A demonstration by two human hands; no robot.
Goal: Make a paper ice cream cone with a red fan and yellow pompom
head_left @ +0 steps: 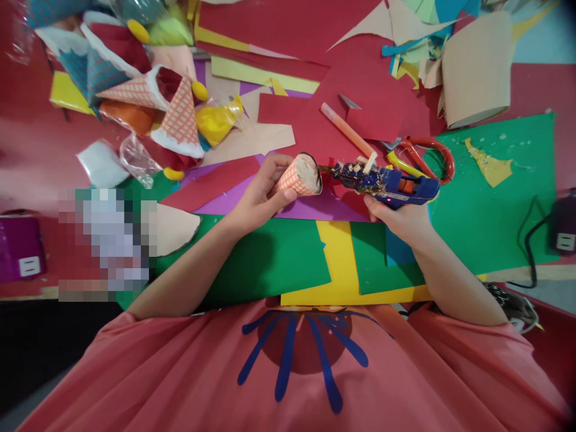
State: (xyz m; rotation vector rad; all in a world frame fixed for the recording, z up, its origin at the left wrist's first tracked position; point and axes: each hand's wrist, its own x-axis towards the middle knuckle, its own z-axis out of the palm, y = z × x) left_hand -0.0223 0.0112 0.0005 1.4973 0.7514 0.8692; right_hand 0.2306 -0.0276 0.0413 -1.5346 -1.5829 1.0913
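Note:
My left hand [265, 195] is closed around a small paper cone [292, 179] with an orange-and-cream waffle pattern. Its wide end faces right and shows a cream-coloured surface with a dark line along the rim. Wrapped round the handle of a blue hot glue gun [391, 185] is my right hand [400, 219], most of its fingers hidden beneath. The gun's nozzle, crusted with dried glue, points left at the cone's rim; I cannot tell whether it touches. A small orange-red light glows on the gun's side.
Red-handled scissors [443, 159] and an orange marker [346, 129] lie beyond the gun. Several finished paper cones [177, 117] are heaped at the upper left. A beige paper roll [479, 69] stands upper right. Coloured sheets, including a green one [279, 258], cover the table.

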